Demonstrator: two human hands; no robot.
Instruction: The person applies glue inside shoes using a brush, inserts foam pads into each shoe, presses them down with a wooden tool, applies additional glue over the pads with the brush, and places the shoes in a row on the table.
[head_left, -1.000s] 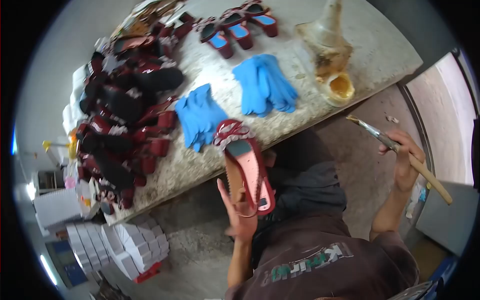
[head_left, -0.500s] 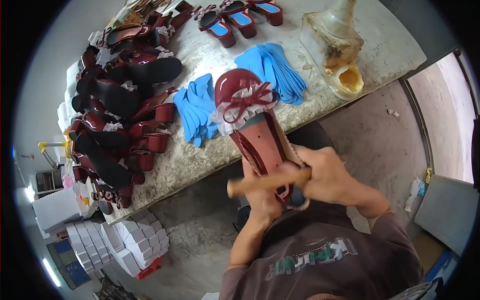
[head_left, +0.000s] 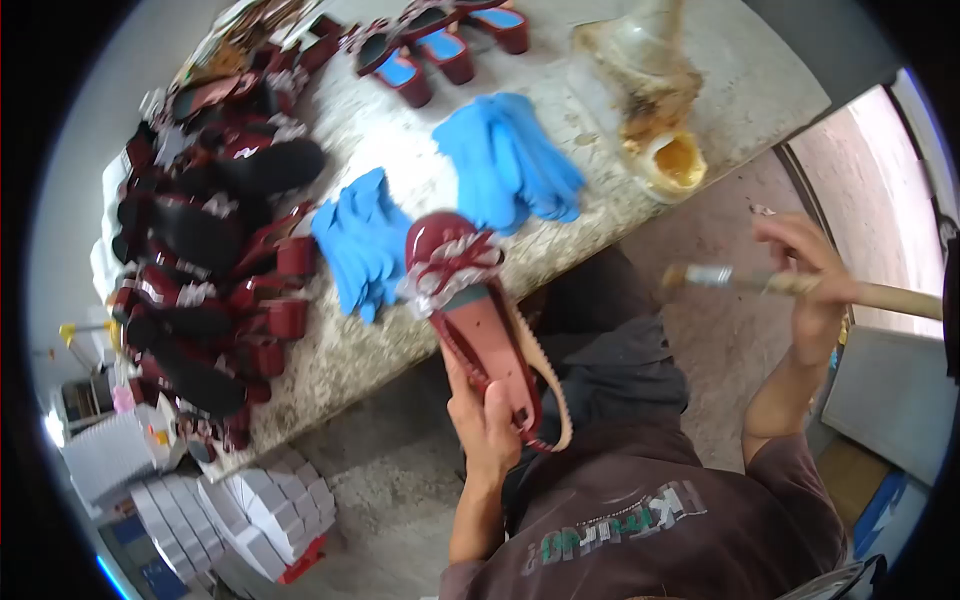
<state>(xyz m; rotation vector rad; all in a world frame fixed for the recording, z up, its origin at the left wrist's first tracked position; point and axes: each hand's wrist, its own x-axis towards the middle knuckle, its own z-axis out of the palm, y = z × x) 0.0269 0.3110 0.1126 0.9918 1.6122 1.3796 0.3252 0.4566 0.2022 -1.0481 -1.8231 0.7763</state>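
Note:
My left hand (head_left: 483, 425) is wrapped around the heel end of a dark red shoe (head_left: 492, 345). The shoe has a ruffled white trim with a red bow at the toe, and a strap loops out at its back. Out to the right, away from the table, my right hand (head_left: 812, 268) grips a wooden-handled brush (head_left: 790, 284), its bristles pointing left. Past the shoe's toe lie two fanned piles of blue insoles, a smaller pile (head_left: 358, 243) on the left and a larger pile (head_left: 508, 162) on the right.
A stained container (head_left: 668, 170) with a yellowish mouth stands at the right end of the worktable (head_left: 365, 375). Many red shoes (head_left: 215, 230) are heaped on the left. Shoes with blue insoles (head_left: 445, 55) sit at the back. White boxes (head_left: 270, 510) are stacked below left.
My right hand has moved away from the shoe to the right with the brush. The shoe, now in my left hand alone, sits slightly lower. The whole view has shifted a little.

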